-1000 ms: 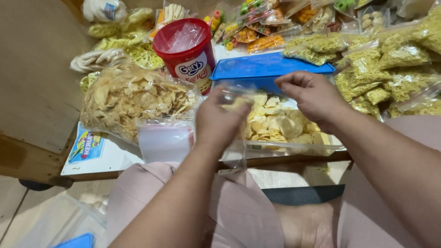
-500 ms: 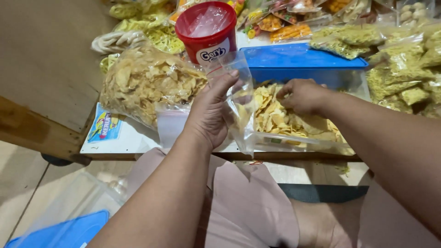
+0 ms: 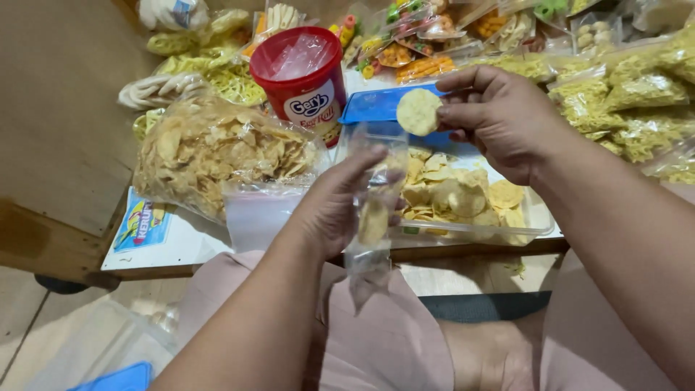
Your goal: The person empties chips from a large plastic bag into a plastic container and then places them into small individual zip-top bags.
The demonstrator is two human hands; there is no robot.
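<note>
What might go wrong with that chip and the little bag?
The right hand pinches a round chip only at its edge, so it might snap or drop before it reaches the bag. The left hand holds that thin clear bag open alone, and its mouth looks narrow, so the chip may catch on the rim. The bag hangs past the table edge over the lap, so a missed chip would likely fall there instead of into the tray.

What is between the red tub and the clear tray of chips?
In the head view, the blue lid lies between the red tub and the clear tray.
</note>
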